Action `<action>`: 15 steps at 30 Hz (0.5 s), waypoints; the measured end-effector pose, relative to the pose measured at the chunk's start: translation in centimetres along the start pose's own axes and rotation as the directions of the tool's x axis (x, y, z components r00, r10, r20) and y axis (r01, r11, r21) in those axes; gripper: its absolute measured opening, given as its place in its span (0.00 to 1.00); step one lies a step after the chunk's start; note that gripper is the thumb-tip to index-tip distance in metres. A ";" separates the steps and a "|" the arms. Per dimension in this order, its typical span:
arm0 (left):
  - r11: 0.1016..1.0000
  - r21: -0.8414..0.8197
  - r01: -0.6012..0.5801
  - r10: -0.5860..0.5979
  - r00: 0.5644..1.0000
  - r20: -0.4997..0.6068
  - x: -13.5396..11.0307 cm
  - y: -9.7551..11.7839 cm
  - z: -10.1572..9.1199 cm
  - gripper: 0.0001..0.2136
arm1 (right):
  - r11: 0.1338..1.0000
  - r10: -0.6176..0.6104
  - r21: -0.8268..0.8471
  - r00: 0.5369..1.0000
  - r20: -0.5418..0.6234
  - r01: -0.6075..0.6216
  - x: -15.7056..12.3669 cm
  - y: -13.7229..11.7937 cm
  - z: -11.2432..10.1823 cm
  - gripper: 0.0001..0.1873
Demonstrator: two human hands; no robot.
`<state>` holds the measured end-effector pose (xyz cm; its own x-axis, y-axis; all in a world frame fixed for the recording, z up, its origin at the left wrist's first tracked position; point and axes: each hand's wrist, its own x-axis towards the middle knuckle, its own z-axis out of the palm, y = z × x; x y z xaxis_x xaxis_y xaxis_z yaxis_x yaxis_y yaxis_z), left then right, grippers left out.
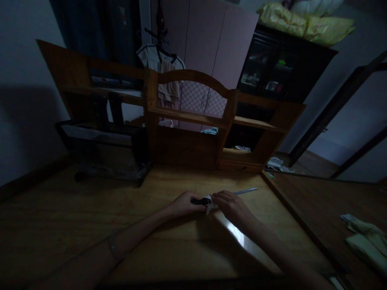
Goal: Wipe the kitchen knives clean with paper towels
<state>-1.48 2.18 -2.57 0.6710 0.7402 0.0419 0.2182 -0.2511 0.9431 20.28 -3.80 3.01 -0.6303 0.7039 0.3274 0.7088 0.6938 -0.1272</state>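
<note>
My left hand (pixel 183 204) is closed around the black handle (pixel 200 201) of a tool with a long, thin metal shaft or blade (pixel 246 191). The metal part points to the right, and the dim light hides whether it is a knife or a rod. My right hand (pixel 231 205) is wrapped over the metal just past the handle, with a white cloth or tissue (pixel 209 204) pressed between. Both hands are low above the wooden tabletop (pixel 169 249). Behind them at the left stands a dark knife rack (pixel 104 155), with two black handles (pixel 108 110) sticking up.
A wooden shelf unit (pixel 189 147) rises along the table's back edge. Bright light reflects off the tabletop near my right forearm. Beyond the table's right edge, pale cloth (pixel 367 243) lies on a brown surface. A dark cabinet (pixel 272 66) stands farther back.
</note>
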 end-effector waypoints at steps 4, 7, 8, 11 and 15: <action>1.000 -0.004 0.004 -0.004 1.000 0.016 -0.1 0.1 0.1 0.17 | 0.999 0.039 0.037 0.999 -0.014 -0.039 -0.2 -0.3 0.3 0.08; 1.000 -0.026 -0.004 0.005 0.999 0.033 -0.2 0.2 0.1 0.17 | 0.995 0.069 0.077 0.997 -0.035 -0.066 -0.2 -0.3 0.7 0.06; 1.000 -0.028 0.001 0.000 0.999 0.035 -0.2 0.3 0.1 0.18 | 0.994 0.073 0.090 0.997 -0.037 -0.069 -0.2 -0.3 0.8 0.06; 1.000 -0.016 0.021 -0.021 0.999 0.033 -0.3 0.6 0.2 0.18 | 0.989 0.074 0.127 0.997 -0.034 -0.069 -0.3 0.1 1.1 0.06; 0.999 0.014 0.047 -0.047 0.998 0.029 -0.4 1.0 0.1 0.18 | 0.984 0.080 0.165 0.996 -0.030 -0.074 -0.6 0.5 1.2 0.06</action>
<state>-1.41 1.54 -1.64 0.6801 0.7330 -0.0122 0.2590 -0.2246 0.9394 20.61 -3.73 1.66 -0.5613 0.7525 0.3444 0.6919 0.6550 -0.3037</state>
